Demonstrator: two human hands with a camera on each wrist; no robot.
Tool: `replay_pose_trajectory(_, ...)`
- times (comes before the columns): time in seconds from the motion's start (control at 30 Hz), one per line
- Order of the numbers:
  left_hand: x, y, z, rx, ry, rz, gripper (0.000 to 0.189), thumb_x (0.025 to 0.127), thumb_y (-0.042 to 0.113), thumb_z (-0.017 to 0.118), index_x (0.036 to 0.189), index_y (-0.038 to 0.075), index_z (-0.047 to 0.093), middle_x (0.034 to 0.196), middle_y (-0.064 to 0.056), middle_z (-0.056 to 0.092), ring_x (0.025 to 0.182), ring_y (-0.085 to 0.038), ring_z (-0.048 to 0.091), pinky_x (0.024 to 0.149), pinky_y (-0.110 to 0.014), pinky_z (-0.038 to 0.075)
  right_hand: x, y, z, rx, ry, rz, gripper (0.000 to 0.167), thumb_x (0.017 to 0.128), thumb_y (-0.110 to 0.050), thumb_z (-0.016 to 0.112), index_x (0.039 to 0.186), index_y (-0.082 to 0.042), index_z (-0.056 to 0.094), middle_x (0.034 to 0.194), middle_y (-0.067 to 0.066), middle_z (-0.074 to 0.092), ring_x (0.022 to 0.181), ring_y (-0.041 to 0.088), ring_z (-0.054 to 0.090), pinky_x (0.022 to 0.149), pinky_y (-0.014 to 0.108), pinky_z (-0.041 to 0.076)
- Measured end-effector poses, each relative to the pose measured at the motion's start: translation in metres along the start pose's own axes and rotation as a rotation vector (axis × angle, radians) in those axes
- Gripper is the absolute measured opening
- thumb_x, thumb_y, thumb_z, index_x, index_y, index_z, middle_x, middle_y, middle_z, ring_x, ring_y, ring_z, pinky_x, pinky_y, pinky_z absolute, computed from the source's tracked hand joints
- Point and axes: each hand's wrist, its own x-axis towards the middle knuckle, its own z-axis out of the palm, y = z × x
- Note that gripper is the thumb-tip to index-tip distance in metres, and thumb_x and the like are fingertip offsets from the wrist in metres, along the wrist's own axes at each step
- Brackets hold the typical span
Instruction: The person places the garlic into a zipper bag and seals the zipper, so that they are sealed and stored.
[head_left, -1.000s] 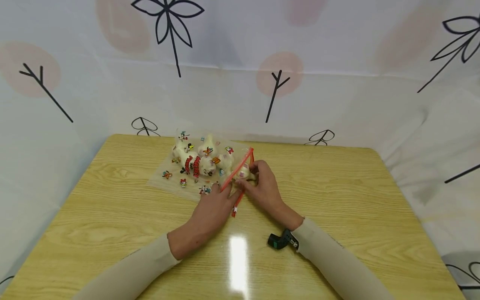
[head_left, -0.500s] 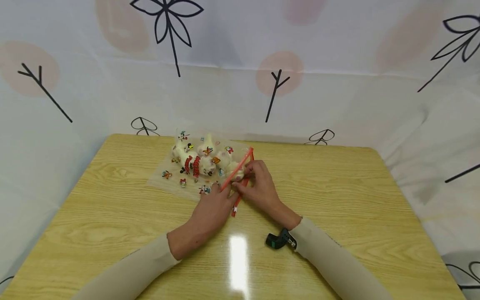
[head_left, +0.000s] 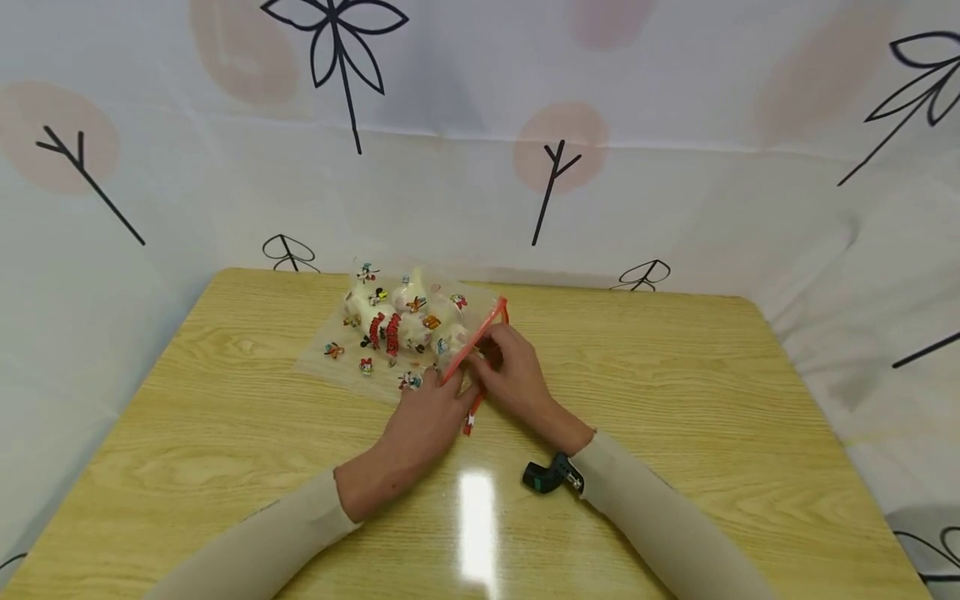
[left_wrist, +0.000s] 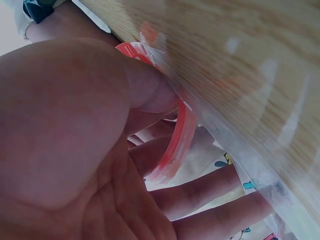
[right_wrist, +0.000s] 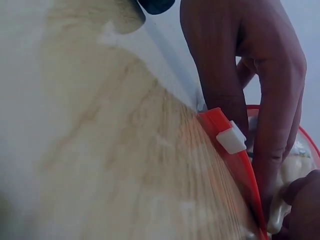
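Observation:
A clear zip bag (head_left: pixel 375 379) with cartoon prints lies on the table, several pale garlic bulbs (head_left: pixel 367 310) inside. Its red zip strip (head_left: pixel 480 332) stands parted at the mouth, a white slider (right_wrist: pixel 231 138) near one end. My left hand (head_left: pixel 423 425) holds the lower part of the mouth; in the left wrist view the red strip runs between its thumb and fingers. My right hand (head_left: pixel 517 375) reaches into the mouth, fingertips hidden behind the strip. In the right wrist view its fingers hold a garlic bulb (right_wrist: pixel 295 170) just inside the opening.
The wooden table (head_left: pixel 675 400) stretches around the bag, with a bright reflection in front of the hands. A patterned cloth (head_left: pixel 450 200) hangs behind the back edge. A black wrist camera (head_left: pixel 551 473) sits on the right wrist.
My right hand has moved left, pushing the garlic bulb from the opening into the bag. The other bulbs shift slightly. My left hand has stayed in place.

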Motion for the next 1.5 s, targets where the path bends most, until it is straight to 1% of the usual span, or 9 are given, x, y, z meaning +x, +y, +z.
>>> replay_pose_trajectory(0.1,0.000,0.000,0.001,0.003,0.024,0.008,0.038,0.105,0.014,0.065,0.142,0.022,0.066,0.116,-0.009,0.064,0.092,-0.035,0.064,0.048,-0.036,0.057,0.004,-0.001,0.002,0.001,0.000,0.024,0.022,0.096,-0.020,0.081,0.114,-0.011,0.071,0.103,0.004,0.069,0.092,0.020,0.067,0.079,0.036,0.057)
replay_pose_trajectory(0.2,0.001,0.001,0.001,0.018,0.040,0.015,0.037,0.105,0.015,0.066,0.141,0.021,0.066,0.113,-0.009,0.064,0.091,-0.034,0.063,0.048,-0.036,0.056,0.008,-0.001,0.003,0.018,0.003,0.060,0.019,0.094,-0.018,0.082,0.109,-0.010,0.072,0.099,0.004,0.070,0.087,0.019,0.067,0.075,0.034,0.057)
replay_pose_trajectory(0.4,0.002,0.001,0.000,0.017,0.023,0.010,0.038,0.106,0.014,0.064,0.144,0.023,0.064,0.120,-0.010,0.064,0.091,-0.034,0.062,0.047,-0.037,0.056,0.014,-0.002,0.004,0.054,0.033,0.106,0.011,0.092,-0.015,0.081,0.098,-0.009,0.073,0.088,0.005,0.069,0.076,0.018,0.063,0.068,0.032,0.053)
replay_pose_trajectory(0.5,0.002,0.001,0.000,-0.006,0.014,0.001,0.039,0.106,0.012,0.063,0.144,0.024,0.064,0.123,-0.011,0.063,0.090,-0.035,0.062,0.047,-0.039,0.056,0.016,-0.002,0.007,0.053,0.051,0.121,0.010,0.091,-0.014,0.081,0.096,-0.009,0.074,0.085,0.004,0.068,0.074,0.018,0.061,0.067,0.031,0.052)
replay_pose_trajectory(0.6,0.000,0.000,0.001,-0.012,0.024,-0.003,0.038,0.106,0.011,0.063,0.142,0.023,0.065,0.123,-0.011,0.063,0.089,-0.036,0.062,0.046,-0.039,0.055,0.018,-0.002,0.010,0.049,0.070,0.130,0.009,0.089,-0.012,0.081,0.095,-0.008,0.074,0.083,0.005,0.068,0.073,0.019,0.061,0.066,0.031,0.051)
replay_pose_trajectory(0.7,0.000,0.000,0.002,0.005,0.044,0.001,0.037,0.106,0.011,0.064,0.141,0.024,0.066,0.123,-0.011,0.063,0.087,-0.035,0.061,0.045,-0.038,0.055,0.019,-0.003,0.011,0.049,0.087,0.130,0.010,0.088,-0.008,0.081,0.096,-0.007,0.075,0.083,0.007,0.068,0.073,0.020,0.061,0.065,0.031,0.050)
replay_pose_trajectory(0.87,0.000,0.001,0.002,0.038,0.048,-0.002,0.037,0.106,0.013,0.064,0.140,0.025,0.067,0.123,-0.009,0.063,0.084,-0.032,0.059,0.044,-0.036,0.053,0.021,-0.004,0.012,0.055,0.099,0.125,0.013,0.088,-0.004,0.080,0.101,-0.005,0.077,0.084,0.010,0.070,0.073,0.022,0.063,0.064,0.031,0.050)
replay_pose_trajectory(1.13,0.002,0.002,0.001,0.029,0.057,-0.002,0.034,0.105,0.012,0.064,0.137,0.023,0.069,0.124,-0.010,0.064,0.084,-0.032,0.058,0.044,-0.036,0.053,0.023,-0.003,0.012,0.054,0.105,0.140,0.017,0.087,-0.001,0.080,0.103,-0.003,0.074,0.089,0.010,0.070,0.073,0.021,0.066,0.064,0.030,0.054)
replay_pose_trajectory(1.5,0.002,0.000,-0.001,-0.006,-0.001,-0.005,0.038,0.106,0.014,0.064,0.143,0.023,0.065,0.123,-0.010,0.065,0.094,-0.035,0.063,0.047,-0.040,0.056,0.017,-0.002,0.011,0.078,0.095,0.104,0.018,0.090,-0.005,0.079,0.105,-0.001,0.070,0.090,0.012,0.070,0.075,0.021,0.066,0.066,0.031,0.055)
